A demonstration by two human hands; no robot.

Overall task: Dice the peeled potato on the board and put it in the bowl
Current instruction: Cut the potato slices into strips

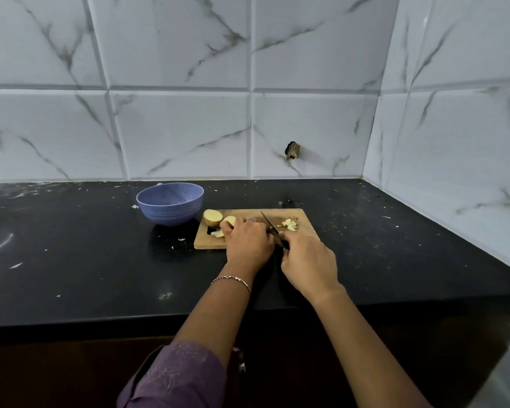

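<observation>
Head view shows the pale yellow peeled potato only partly diced. One rounded potato half [213, 217] lies with its cut face showing at the far left corner of the rectangular wooden cutting board [306, 231]. A second potato chunk [229, 221] sits just beside it, and a few flat slices [218, 233] lie near the board's handle slot. A small heap of diced pieces [289, 224] rests on the board's right part.

The left hand [248, 240] curls its fingers over the second potato chunk, holding it down. The right hand [308, 260] is wrapped round the dark handle of a kitchen knife [268, 222], whose blade lies between the left hand and the heap.

The round lilac-blue bowl [170, 207], just left of the board on the black stone counter [71, 260], looks empty as far as its inside shows. By my judgement, most of the cutting and all of the transfer remain.
</observation>
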